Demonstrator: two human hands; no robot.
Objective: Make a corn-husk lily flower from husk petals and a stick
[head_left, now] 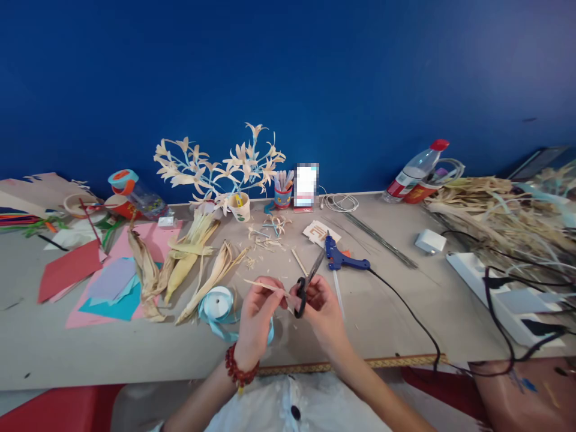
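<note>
Between the fingers of my left hand is a thin, pale strip of corn husk, its pointed end sticking out to the left. My right hand grips black-handled scissors, blades pointing up and away. Both hands are close together above the table's front part, and the fingers of my right hand are near the strip's right end. A roll of light blue ribbon lies just left of my left hand. Beyond the scissors rests a blue glue gun. Dried corn husks lie further left.
Husk flowers stand in a paper cup by the wall. Coloured paper lies left. Right are thin wires, a bottle, a power strip and a husk pile. The glue gun's cord runs over the table edge.
</note>
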